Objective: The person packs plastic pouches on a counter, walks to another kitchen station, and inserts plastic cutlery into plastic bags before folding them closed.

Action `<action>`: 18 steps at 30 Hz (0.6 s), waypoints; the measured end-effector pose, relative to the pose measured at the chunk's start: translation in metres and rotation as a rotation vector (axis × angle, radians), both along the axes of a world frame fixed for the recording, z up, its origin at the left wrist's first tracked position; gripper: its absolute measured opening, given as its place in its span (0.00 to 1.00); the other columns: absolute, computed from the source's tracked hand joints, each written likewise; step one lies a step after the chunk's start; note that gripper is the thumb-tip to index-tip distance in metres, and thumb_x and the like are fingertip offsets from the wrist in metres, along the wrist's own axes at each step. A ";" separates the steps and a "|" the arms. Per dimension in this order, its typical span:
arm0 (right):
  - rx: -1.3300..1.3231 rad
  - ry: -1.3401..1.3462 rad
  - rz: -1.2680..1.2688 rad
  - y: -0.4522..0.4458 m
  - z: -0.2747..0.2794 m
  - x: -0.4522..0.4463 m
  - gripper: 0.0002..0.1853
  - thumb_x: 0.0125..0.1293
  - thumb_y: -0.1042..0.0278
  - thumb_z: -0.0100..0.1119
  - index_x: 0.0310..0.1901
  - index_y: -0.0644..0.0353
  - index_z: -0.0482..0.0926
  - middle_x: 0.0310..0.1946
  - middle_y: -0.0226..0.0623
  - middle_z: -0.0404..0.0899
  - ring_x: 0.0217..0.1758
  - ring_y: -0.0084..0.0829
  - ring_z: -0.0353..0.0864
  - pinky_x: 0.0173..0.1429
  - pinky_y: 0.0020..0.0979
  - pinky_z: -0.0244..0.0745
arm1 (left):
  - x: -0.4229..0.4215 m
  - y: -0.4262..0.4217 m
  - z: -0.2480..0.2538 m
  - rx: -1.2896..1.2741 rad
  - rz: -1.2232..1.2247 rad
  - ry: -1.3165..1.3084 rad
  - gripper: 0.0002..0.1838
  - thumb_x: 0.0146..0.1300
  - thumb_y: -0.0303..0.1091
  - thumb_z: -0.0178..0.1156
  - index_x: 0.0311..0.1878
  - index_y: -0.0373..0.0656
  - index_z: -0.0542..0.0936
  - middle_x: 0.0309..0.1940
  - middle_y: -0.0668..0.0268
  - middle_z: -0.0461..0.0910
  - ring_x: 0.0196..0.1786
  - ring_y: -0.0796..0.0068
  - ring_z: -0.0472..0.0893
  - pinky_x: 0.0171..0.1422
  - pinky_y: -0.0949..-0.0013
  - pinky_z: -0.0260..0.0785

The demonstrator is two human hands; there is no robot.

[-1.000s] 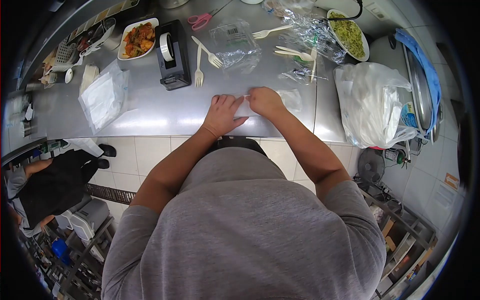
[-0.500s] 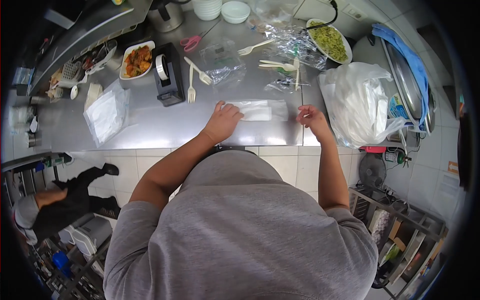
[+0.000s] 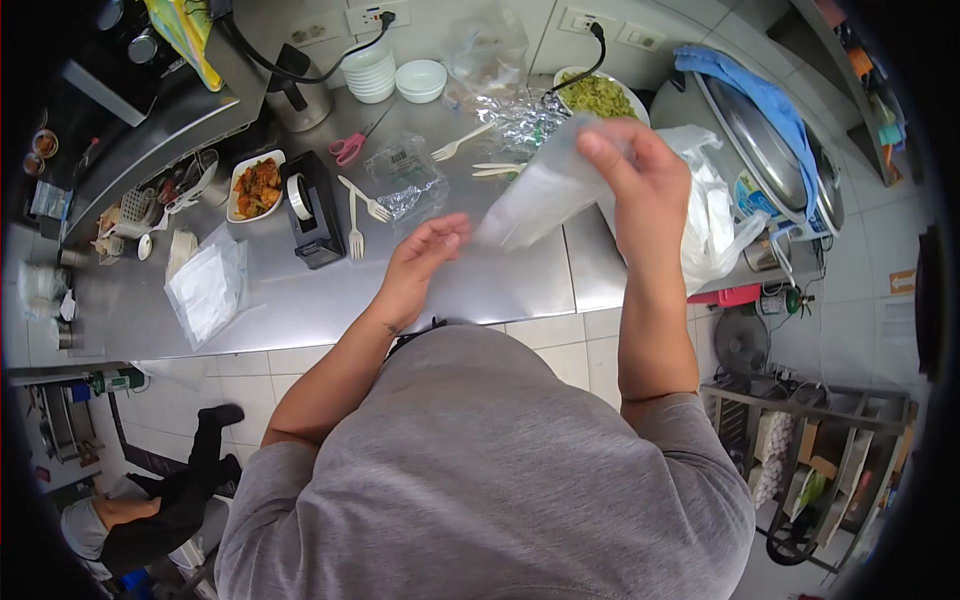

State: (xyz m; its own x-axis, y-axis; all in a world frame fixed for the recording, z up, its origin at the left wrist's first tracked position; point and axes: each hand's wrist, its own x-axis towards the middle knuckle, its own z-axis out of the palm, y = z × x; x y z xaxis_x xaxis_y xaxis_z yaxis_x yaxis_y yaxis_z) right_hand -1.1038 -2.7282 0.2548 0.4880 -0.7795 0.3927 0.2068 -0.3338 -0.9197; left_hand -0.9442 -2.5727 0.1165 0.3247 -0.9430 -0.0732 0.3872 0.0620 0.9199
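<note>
My right hand is raised over the counter, with thumb and fingers pinching the upper end of a clear plastic sleeve. Something white and folded, like a napkin, shows inside it. The sleeve slants down to the left, its lower end near my left hand. That hand is open above the counter, fingers pointing right and nothing in them. Beyond it lie two pale plastic forks and a flat piece of clear plastic packaging. The sleeve partly covers more pale cutlery behind it.
A black tape dispenser, a dish of orange-brown food and pink scissors are on the steel counter. White packets lie left. A white plastic bag and a large pot stand right. Another person is behind, at left.
My right hand has lifted the plastic sleeve off the counter and tilted it. My left hand has let go of it and moved slightly left. The view has shifted.
</note>
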 end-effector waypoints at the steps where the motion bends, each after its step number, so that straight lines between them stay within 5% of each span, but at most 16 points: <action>1: -0.428 0.071 -0.077 0.004 0.006 0.002 0.04 0.60 0.73 0.64 0.35 0.63 0.83 0.32 0.31 0.83 0.34 0.23 0.79 0.41 0.24 0.72 | 0.004 0.003 -0.001 0.052 0.012 -0.007 0.17 0.68 0.32 0.57 0.58 0.39 0.74 0.54 0.65 0.76 0.56 0.76 0.74 0.59 0.69 0.64; 2: -0.534 0.339 -0.103 0.010 0.014 0.005 0.02 0.57 0.76 0.65 0.32 0.64 0.83 0.30 0.35 0.82 0.32 0.25 0.79 0.39 0.25 0.73 | 0.005 0.008 -0.003 0.113 0.022 -0.008 0.19 0.68 0.32 0.56 0.60 0.40 0.73 0.57 0.64 0.74 0.59 0.74 0.72 0.62 0.68 0.63; 5: -0.521 0.137 -0.156 0.006 0.016 0.005 0.03 0.56 0.75 0.66 0.33 0.64 0.83 0.29 0.35 0.82 0.31 0.26 0.79 0.39 0.25 0.73 | 0.004 0.014 -0.002 0.048 0.086 -0.156 0.20 0.67 0.31 0.57 0.61 0.40 0.72 0.56 0.65 0.75 0.62 0.73 0.71 0.65 0.68 0.61; 7: -0.564 0.160 -0.165 0.004 0.024 0.003 0.04 0.56 0.73 0.67 0.32 0.64 0.84 0.28 0.34 0.82 0.31 0.27 0.79 0.38 0.24 0.73 | -0.001 0.017 0.007 0.051 0.111 -0.177 0.21 0.65 0.31 0.59 0.61 0.39 0.72 0.57 0.64 0.74 0.63 0.72 0.70 0.68 0.68 0.58; 9: -0.539 0.374 -0.089 -0.010 0.027 0.006 0.05 0.54 0.74 0.68 0.32 0.64 0.84 0.28 0.36 0.82 0.32 0.26 0.79 0.39 0.23 0.73 | 0.000 0.000 0.031 -0.114 0.214 -0.613 0.24 0.62 0.31 0.62 0.62 0.39 0.71 0.59 0.64 0.73 0.64 0.72 0.69 0.68 0.67 0.58; 13: -0.535 0.401 0.183 -0.015 0.022 0.007 0.06 0.53 0.74 0.70 0.33 0.64 0.84 0.29 0.34 0.82 0.34 0.25 0.80 0.41 0.23 0.74 | -0.022 -0.039 0.055 -0.292 0.423 -0.676 0.22 0.61 0.31 0.64 0.58 0.38 0.74 0.55 0.65 0.76 0.60 0.74 0.72 0.65 0.69 0.61; 15: -0.104 0.133 0.222 -0.025 0.008 0.014 0.09 0.56 0.72 0.69 0.37 0.65 0.83 0.32 0.31 0.83 0.37 0.24 0.81 0.44 0.24 0.75 | -0.015 -0.060 0.052 -0.187 0.108 -0.480 0.18 0.60 0.35 0.67 0.52 0.40 0.79 0.46 0.63 0.81 0.50 0.77 0.77 0.53 0.73 0.69; 17: -0.052 0.002 0.256 -0.030 -0.005 0.013 0.12 0.58 0.70 0.68 0.43 0.66 0.81 0.36 0.31 0.83 0.39 0.23 0.80 0.46 0.26 0.76 | -0.022 -0.063 0.054 -0.134 0.124 -0.338 0.15 0.60 0.36 0.66 0.46 0.38 0.82 0.38 0.65 0.83 0.43 0.78 0.79 0.49 0.73 0.70; 18: 0.184 -0.075 0.298 -0.029 -0.012 0.013 0.13 0.58 0.71 0.67 0.44 0.66 0.81 0.38 0.33 0.83 0.40 0.23 0.80 0.46 0.26 0.76 | -0.024 -0.064 0.051 -0.142 0.138 -0.237 0.15 0.61 0.37 0.66 0.46 0.37 0.82 0.37 0.65 0.83 0.42 0.79 0.79 0.49 0.73 0.70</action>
State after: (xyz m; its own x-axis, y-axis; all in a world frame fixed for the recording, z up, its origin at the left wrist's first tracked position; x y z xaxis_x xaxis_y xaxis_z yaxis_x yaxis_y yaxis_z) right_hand -1.0907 -2.7570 0.2425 0.6797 -0.6681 0.3028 0.3396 -0.0793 -0.9372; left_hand -0.9678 -2.6370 0.1679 0.4428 -0.8841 0.1494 0.1416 0.2335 0.9620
